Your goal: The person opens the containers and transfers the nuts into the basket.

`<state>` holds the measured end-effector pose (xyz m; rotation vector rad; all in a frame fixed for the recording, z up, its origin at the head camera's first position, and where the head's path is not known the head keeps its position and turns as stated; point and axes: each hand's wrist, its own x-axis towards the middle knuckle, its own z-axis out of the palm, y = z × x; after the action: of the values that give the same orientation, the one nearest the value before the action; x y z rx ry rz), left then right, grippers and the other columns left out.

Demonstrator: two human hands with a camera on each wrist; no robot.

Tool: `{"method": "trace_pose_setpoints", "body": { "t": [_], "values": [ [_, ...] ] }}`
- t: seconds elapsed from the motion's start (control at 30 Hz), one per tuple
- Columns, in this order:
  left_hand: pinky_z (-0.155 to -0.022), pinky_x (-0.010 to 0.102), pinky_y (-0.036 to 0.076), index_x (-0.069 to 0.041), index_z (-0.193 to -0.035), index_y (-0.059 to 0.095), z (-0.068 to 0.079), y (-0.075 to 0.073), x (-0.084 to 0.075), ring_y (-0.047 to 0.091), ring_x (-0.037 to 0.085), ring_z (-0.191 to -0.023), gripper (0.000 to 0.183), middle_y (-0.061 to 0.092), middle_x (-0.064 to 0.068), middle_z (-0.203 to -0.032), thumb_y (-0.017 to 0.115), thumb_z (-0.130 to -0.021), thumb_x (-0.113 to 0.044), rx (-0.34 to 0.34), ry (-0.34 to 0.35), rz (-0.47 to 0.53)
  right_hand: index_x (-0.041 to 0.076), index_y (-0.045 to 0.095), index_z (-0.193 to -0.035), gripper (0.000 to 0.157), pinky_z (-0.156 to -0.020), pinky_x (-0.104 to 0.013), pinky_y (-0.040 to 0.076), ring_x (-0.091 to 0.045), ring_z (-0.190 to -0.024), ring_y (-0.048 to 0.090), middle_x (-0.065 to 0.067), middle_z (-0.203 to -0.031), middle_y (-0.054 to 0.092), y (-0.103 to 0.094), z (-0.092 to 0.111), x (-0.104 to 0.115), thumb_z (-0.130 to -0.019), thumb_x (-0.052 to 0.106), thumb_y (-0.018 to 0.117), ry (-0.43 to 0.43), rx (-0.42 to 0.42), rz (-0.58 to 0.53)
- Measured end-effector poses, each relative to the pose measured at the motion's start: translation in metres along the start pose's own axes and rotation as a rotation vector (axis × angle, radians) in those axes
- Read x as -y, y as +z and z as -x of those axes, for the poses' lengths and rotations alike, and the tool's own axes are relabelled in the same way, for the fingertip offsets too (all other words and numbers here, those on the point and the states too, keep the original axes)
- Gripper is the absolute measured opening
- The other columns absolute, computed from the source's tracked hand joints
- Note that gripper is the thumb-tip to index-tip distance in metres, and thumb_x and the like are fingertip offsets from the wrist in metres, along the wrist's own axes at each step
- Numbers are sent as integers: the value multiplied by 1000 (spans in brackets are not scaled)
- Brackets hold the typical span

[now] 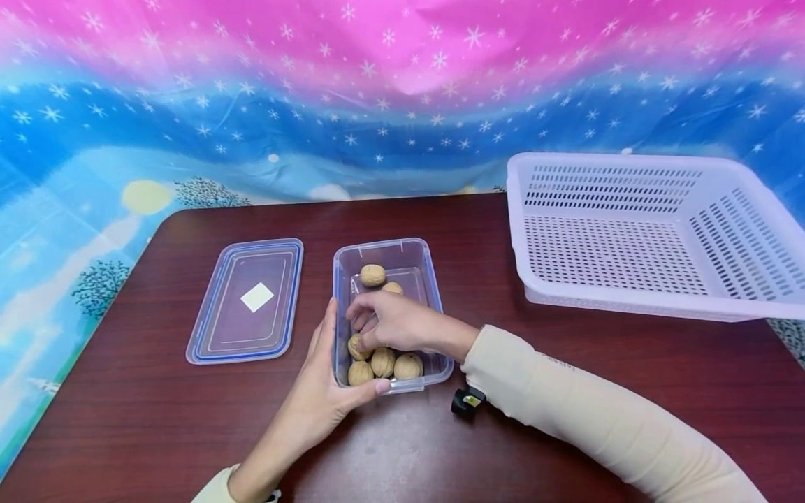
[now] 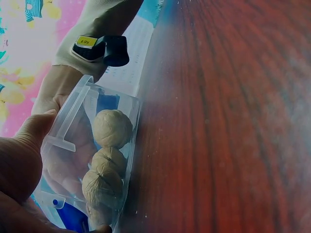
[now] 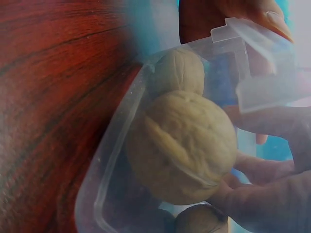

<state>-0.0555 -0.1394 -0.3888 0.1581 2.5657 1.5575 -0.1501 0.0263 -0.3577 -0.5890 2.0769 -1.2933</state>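
Note:
A clear plastic container point(image 1: 432, 279) with a blue-lined rim stands on the table, several walnuts point(image 1: 382, 362) inside it. My left hand point(image 1: 321, 381) grips its near left corner, fingers along the left wall and thumb over the near rim. Reaching in over the right wall, my right hand point(image 1: 396, 321) has curled fingers at a walnut point(image 1: 357, 347) by the left wall; part of that grip is hidden. Two more walnuts lie toward the far end, one point(image 1: 372, 274) in full sight. In the right wrist view a large walnut point(image 3: 184, 145) partly covers the right fingers point(image 3: 262, 170).
A clear lid point(image 1: 229, 321) with a blue seal and white label lies flat left of the container. A white perforated basket point(image 1: 528, 283) stands at the back right. Behind the dark red wooden table point(image 1: 478, 454) hangs a pink and blue snowflake cloth point(image 1: 377, 91).

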Motion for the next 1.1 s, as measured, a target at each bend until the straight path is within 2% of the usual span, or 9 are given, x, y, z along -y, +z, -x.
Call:
{"method": "trace_pose_setpoints", "body": {
  "t": [0.47,0.8,1.1],
  "values": [
    [-127,62,17,-20,-170,-5,0,-1,-2,15,35,-161,132,6,15,-176,92,-81,-36,6,-12,-14,-5,67,-120,38,-92,-25,56,-14,-97,69,-12,-108,72,-1,-1,-2,-84,-1,79,17,13,-44],
    [-127,61,16,-22,-170,-6,0,-1,-4,13,35,-161,132,4,15,-176,91,-81,-36,15,-28,-7,-5,70,-111,27,-79,-21,56,-8,-80,66,-7,-90,74,-1,-3,-4,-84,-6,75,46,37,-162],
    [-127,63,17,-23,-170,-5,0,-2,-4,14,35,-161,132,6,15,-176,92,-80,-38,10,-35,-23,-1,74,-103,16,-76,-21,56,-5,-77,66,-3,-88,76,-2,0,-3,-88,3,78,38,40,-126]
  ]
}}
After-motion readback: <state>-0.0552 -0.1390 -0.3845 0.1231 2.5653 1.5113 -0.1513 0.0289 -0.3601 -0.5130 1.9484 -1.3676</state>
